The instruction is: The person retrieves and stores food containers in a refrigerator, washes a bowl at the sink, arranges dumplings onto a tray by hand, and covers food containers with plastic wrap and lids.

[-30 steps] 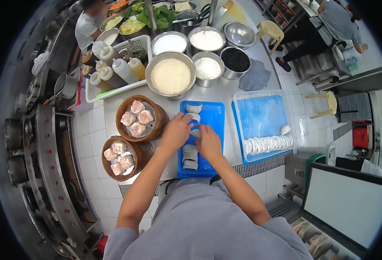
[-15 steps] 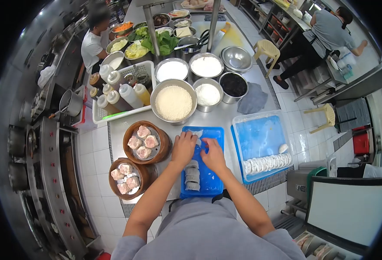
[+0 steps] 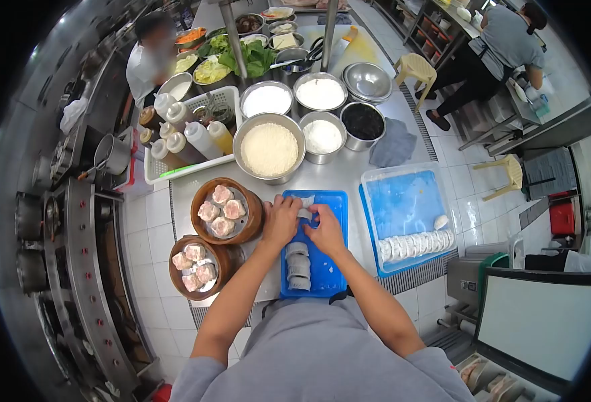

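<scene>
A narrow blue tray point(image 3: 330, 268) lies before me, with several pale folded dumplings point(image 3: 298, 266) in a column at its near left. Over its far half, my left hand point(image 3: 283, 219) has its fingers bent at the left edge of a pale dumpling point(image 3: 304, 213). My right hand point(image 3: 325, 228) touches the same piece from the right, thumb and fingers pressed together. Another pale piece point(image 3: 307, 200) shows just beyond the fingertips. To the right, a larger blue tray point(image 3: 403, 191) holds a row of white dumplings point(image 3: 416, 245) and a single one point(image 3: 441, 222) above the row.
Two round steamers point(image 3: 258, 221) point(image 3: 175, 264) with pinkish dumplings stand left. Beyond are a bowl of pale crumbs point(image 3: 269, 149), a basket of bottles point(image 3: 195, 167) and a grey cloth point(image 3: 392, 143). One person point(image 3: 149, 60) is at back left, another point(image 3: 503, 50) at back right.
My hands have come together around the dumpling; the right fingers, apart half a second ago, have closed on it. The view has shifted slightly. The person at back right has drawn an arm in.
</scene>
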Available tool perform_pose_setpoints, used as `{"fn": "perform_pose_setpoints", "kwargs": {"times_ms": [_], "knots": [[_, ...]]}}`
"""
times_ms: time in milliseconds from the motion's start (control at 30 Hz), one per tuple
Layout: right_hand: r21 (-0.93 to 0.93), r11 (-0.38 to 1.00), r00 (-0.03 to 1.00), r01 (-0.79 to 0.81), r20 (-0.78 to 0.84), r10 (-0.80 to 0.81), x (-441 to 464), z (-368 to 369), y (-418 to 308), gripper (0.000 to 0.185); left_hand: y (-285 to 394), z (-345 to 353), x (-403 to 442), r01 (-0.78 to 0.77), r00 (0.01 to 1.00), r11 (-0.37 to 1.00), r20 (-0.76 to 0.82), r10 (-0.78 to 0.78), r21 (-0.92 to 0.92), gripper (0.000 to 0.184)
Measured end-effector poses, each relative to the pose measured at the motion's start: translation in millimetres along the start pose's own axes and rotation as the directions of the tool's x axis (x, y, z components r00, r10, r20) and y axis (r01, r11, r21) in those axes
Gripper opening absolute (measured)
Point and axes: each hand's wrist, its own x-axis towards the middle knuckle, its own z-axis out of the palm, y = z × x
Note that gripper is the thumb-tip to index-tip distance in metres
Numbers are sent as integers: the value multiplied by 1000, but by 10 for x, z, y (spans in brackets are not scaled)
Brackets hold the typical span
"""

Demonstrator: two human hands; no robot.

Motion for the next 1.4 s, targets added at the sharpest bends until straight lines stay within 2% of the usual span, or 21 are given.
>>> {"fn": "perform_pose_setpoints", "kwargs": {"times_ms": [233,300,333,400,633,733,833,1033,1100,1133,1200,1333,1400], "knots": [[3,999,999,32,-36,-32,-6,88,60,47,45,36,-48,-1,1000,998,14,0,69,38],[-29,999,994,37,-100,-39,-13,109,50,46,94,83,-55,82,997,981,-12,-81,174,38],[-30,999,995,30,-99,-33,-24,112,56,46,81,82,-63,81,997,982,-7,-81,171,38],[-23,997,991,69,-109,-72,-44,117,65,47,31,52,-63,82,996,995,16,-83,52,39],[-17,999,996,33,-88,-34,-32,110,48,47,26,75,-16,114,993,993,31,-114,-8,43],[-23,1000,998,7,-57,-8,-40,145,94,48,29,38,-14,112,993,994,38,-112,-6,45],[-11,1000,999,-18,-49,17,-36,172,164,48,44,-5,-12,90,995,996,33,-90,-2,40],[3,1000,1000,15,-12,-15,-71,84,84,49,134,-93,-71,119,984,988,124,-132,102,39],[121,986,980,-117,172,96,-93,-63,-33,50,99,-99,-111,49,962,977,253,-101,206,44],[121,985,979,-120,178,97,-129,-98,-10,50,85,-96,-167,54,961,977,255,-107,205,44],[30,999,964,38,263,-45,-200,-161,18,50,77,-105,-289,-80,959,974,284,17,212,30],[-18,996,960,84,269,-76,-251,-182,48,44,127,-144,-412,-77,962,979,271,23,189,22],[-175,971,977,161,171,-131,-195,-145,91,45,152,-151,-431,-52,963,977,269,-6,208,26]]}}
